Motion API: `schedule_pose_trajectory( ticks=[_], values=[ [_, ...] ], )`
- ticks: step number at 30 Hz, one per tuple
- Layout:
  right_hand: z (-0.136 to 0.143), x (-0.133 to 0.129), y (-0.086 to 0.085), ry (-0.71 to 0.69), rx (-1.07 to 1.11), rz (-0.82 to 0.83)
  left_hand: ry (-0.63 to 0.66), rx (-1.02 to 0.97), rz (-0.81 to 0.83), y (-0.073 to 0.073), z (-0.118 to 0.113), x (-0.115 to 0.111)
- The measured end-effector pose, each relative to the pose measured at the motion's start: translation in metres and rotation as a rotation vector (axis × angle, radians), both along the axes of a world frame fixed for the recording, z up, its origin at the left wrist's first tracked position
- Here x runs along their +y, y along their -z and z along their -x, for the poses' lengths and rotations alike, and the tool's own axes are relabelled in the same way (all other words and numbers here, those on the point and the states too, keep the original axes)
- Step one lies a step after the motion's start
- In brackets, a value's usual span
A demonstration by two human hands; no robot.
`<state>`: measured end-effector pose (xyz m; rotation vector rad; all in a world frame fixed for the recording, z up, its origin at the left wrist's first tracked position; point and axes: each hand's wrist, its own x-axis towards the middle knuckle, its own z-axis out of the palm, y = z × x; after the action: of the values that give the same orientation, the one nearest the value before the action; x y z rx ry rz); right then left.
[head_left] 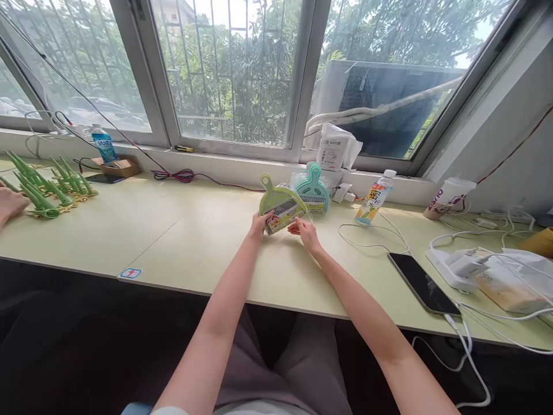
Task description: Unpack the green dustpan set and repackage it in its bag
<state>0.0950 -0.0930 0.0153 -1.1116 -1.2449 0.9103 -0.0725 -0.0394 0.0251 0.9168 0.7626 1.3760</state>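
A green dustpan-and-brush set [280, 199] in clear wrapping is held up over the table, tilted, its round handle loop at the upper left. My left hand [260, 223] grips its lower left edge, with the fingers closed on it. At its lower right edge, my right hand [305, 230] pinches the wrapping with thumb and fingers. Just behind it, several teal wrapped dustpan sets [317, 187] stand against the window ledge.
Bottle [374, 199], cup [449, 197], phone [424, 283], white cables and a power strip [453, 271] lie to the right. Green spiky parts [41, 190], another person's hand [12, 203], a blue bottle [103, 145] and a cardboard box [120, 167] are left.
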Motion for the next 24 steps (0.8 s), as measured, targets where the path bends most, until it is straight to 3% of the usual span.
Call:
schedule_pose_trajectory(
  ticks=[3,7,11,15,17,21,24],
  values=[
    [-0.005,0.008,0.007,-0.086,0.15,0.159,-0.001,-0.03,0.037,0.003,0.0,0.001],
    [-0.009,0.015,0.011,-0.065,0.277,0.128,0.068,0.039,0.019,0.002,-0.006,-0.002],
    [-0.019,0.021,0.011,0.059,0.336,0.108,0.271,0.206,-0.018,-0.005,-0.006,-0.012],
    [-0.036,0.024,0.007,0.074,0.381,0.07,0.509,0.276,-0.108,-0.012,-0.002,-0.016],
    [-0.042,0.023,0.004,0.066,0.391,0.05,0.449,0.273,-0.109,-0.012,0.0,-0.013],
    [-0.043,0.019,-0.001,0.073,0.373,0.114,0.108,0.309,-0.012,-0.004,0.004,-0.001],
    [-0.043,0.016,-0.006,0.065,0.356,0.15,0.024,0.307,0.046,0.001,0.01,0.007]
  ],
)
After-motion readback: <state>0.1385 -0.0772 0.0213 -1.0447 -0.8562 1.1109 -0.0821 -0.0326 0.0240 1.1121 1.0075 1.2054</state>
